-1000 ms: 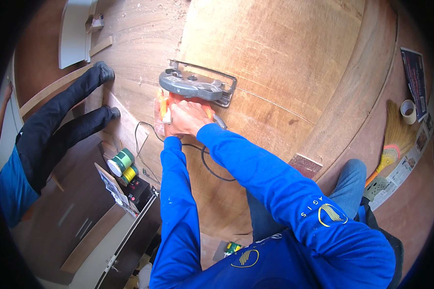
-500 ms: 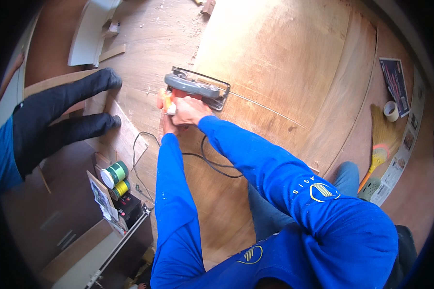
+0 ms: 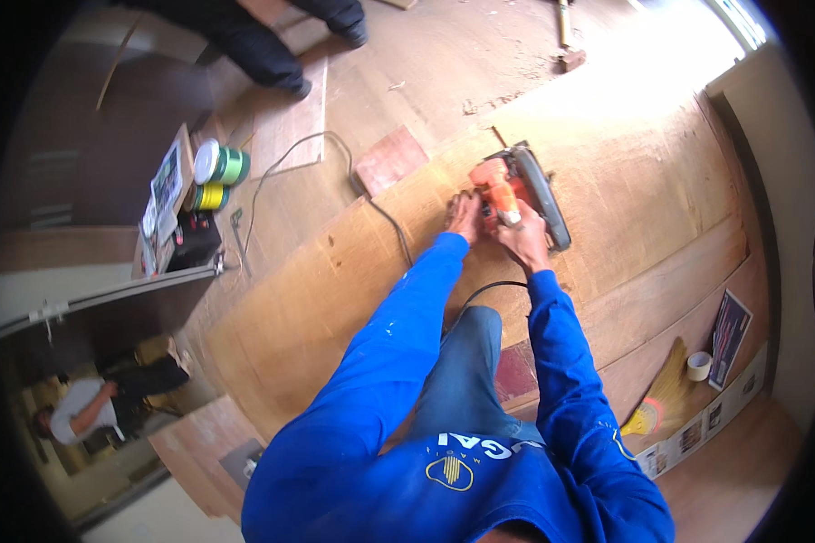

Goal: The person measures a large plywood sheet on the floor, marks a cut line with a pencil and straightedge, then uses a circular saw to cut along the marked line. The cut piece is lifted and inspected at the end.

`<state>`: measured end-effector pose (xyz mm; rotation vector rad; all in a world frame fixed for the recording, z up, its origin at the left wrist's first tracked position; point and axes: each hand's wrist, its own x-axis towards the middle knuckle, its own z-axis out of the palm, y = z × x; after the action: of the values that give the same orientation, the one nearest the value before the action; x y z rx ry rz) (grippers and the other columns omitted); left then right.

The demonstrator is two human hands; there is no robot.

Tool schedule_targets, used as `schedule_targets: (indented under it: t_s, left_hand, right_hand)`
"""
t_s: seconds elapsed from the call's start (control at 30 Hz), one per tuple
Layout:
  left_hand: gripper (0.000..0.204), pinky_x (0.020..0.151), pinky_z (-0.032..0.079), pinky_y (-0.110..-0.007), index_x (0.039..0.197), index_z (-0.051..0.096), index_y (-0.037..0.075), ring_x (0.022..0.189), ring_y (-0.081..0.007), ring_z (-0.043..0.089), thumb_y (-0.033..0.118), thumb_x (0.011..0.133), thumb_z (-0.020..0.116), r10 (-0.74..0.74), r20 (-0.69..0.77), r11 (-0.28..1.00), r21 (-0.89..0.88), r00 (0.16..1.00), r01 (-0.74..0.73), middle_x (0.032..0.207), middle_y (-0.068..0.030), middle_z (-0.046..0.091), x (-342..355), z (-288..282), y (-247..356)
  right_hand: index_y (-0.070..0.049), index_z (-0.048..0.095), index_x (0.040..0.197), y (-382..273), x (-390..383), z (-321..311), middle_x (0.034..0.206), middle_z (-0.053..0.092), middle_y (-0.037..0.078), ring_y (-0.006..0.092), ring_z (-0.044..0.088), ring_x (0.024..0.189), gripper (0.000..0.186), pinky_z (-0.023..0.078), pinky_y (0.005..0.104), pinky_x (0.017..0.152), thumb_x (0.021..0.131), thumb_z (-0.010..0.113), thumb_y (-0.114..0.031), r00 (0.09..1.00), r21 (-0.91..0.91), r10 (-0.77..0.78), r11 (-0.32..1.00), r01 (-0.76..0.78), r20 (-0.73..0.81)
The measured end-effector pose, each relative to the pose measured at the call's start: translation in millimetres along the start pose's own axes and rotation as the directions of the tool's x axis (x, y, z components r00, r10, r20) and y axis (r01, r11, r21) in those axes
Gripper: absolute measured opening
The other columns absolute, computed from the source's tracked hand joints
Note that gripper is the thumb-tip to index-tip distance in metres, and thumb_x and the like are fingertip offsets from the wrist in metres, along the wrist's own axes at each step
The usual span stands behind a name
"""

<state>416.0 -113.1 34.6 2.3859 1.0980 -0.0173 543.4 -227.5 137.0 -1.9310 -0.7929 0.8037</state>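
An orange circular saw [image 3: 493, 177] with a dark blade guard stands on a large plywood sheet [image 3: 335, 281]. My right hand [image 3: 523, 239] is wrapped round its rear handle. On the saw's left side, my left hand [image 3: 463, 217] has its fingers curled against the motor housing; the fingertips are partly hidden. The blade's lower part cannot be seen. A black power cord [image 3: 391, 222] loops over the plywood on the left.
A reddish wood offcut [image 3: 391, 161] lies left of the saw. A hammer [image 3: 567, 56] lies beyond it. A broom [image 3: 658, 398] and tape roll [image 3: 699, 366] are at the right. Paint cans [image 3: 219, 165] stand left. Another person's legs [image 3: 263, 54] show at the far left.
The view has turned, and the saw now appears further right, pointing differently. Its orange body shows more. My left hand has shifted to the saw's left side; my right hand still grips the handle.
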Motion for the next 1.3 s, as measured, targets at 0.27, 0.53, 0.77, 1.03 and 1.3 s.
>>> schedule_targets:
  t_s: [0.27,0.53,0.77,1.03,1.3]
  left_hand:
    - [0.094,0.107,0.042,-0.059,0.136,0.050,-0.001,0.126,-0.0509,0.051,0.032,0.060,0.096,0.167,-0.138,0.966,-0.175,0.976,-0.190,0.133,-0.0311,0.054,-62.0,-14.1,82.6]
    - [0.138,0.127,0.031,-0.047,0.160,0.031,-0.007,0.148,-0.0456,0.042,0.037,0.051,0.103,-0.106,-0.014,0.880,-0.466,0.994,0.087,0.156,-0.0347,0.044,-154.7,-95.4,20.1]
    - [0.155,0.129,0.018,-0.065,0.170,0.005,0.006,0.164,-0.0409,0.006,0.057,0.059,0.101,-0.865,0.427,0.333,0.097,0.263,0.938,0.178,-0.0199,0.003,-390.4,-66.7,-236.3]
    - [0.177,0.135,0.006,-0.048,0.168,-0.011,0.004,0.164,-0.0397,-0.005,0.070,0.046,0.098,-0.953,0.172,0.261,0.045,0.250,0.964,0.175,-0.0254,-0.004,-452.7,4.0,-235.3]
    - [0.175,0.134,0.011,-0.047,0.167,-0.012,0.005,0.164,-0.0421,0.000,0.057,0.046,0.103,-0.947,0.107,0.294,-0.099,0.304,0.951,0.176,-0.0229,-0.003,-459.1,12.0,-238.7]
  right_hand:
    - [-0.001,0.070,0.119,-17.4,-68.5,-71.8,0.095,0.072,0.006,0.0137,0.066,0.084,0.032,0.055,0.0320,0.077,0.087,0.071,-0.002,0.993,0.084,-0.112,0.990,0.114,-0.028]
    - [0.002,0.068,0.116,-78.6,-100.1,-31.0,0.088,0.066,0.002,0.0090,0.059,0.079,0.020,0.050,0.0282,0.069,0.097,0.070,-0.007,0.976,0.029,-0.078,0.997,0.073,0.202]
    - [0.002,0.068,0.124,-119.1,-126.7,123.2,0.095,0.075,0.016,0.0207,0.071,0.087,0.034,0.056,0.0369,0.080,0.096,0.073,-0.017,0.832,0.065,-0.295,0.951,0.301,0.469]
    - [-0.001,0.070,0.118,-150.6,-174.0,332.9,0.099,0.075,0.030,0.0491,0.072,0.099,0.044,0.057,0.0527,0.086,0.088,0.078,-0.032,0.647,0.002,-0.336,0.888,0.460,0.684]
    - [-0.001,0.061,0.132,-163.3,-213.5,440.8,0.094,0.074,0.031,0.0501,0.073,0.089,0.056,0.058,0.0572,0.080,0.088,0.076,-0.031,0.623,-0.284,-0.233,0.736,0.615,0.747]
